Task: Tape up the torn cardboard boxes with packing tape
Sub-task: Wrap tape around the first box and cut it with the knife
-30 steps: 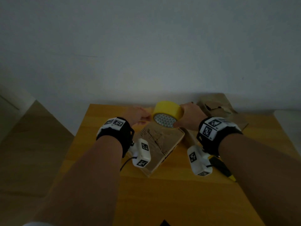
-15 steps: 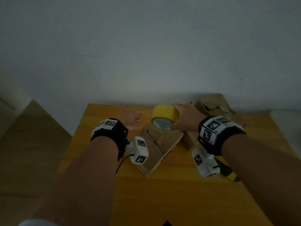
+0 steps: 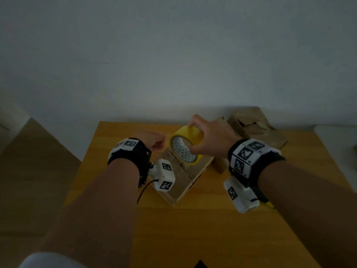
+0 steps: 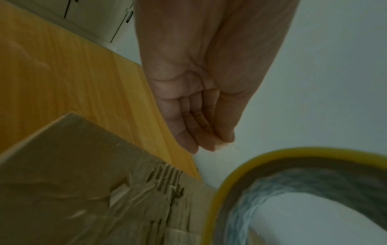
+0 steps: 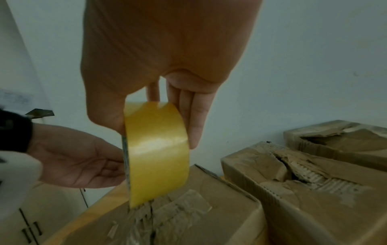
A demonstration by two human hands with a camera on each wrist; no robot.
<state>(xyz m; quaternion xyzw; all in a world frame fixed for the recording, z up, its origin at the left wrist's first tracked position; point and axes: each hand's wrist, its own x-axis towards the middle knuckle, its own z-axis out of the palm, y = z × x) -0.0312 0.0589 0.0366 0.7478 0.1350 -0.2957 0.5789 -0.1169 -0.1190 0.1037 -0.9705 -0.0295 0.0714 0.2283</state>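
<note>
The right hand (image 3: 210, 139) grips the tape roll (image 3: 186, 145) from above, thumb inside the core and fingers (image 5: 193, 119) curled over the yellow outer face. The roll stands on edge, its lower rim touching the torn top of the box (image 3: 185, 177) directly under this hand. That box has a ragged split running across its top panel, corrugation showing along the tear; what is inside it cannot be seen.

The left hand (image 3: 152, 140) sits just beside the roll's open side, palm turned toward it. Its fingers (image 4: 194, 132) are loosely bent together and hold nothing; their tips are near the roll's rim, but whether they touch it is unclear.

Beyond the right hand, two more boxes stand side by side: the second box (image 5: 297, 179), just beside the first, with its top ripped open and crumpled cardboard showing in the gap, and the third box (image 5: 343, 140) behind it, its top also torn and sunken. All rest on the table (image 3: 202, 229).
</note>
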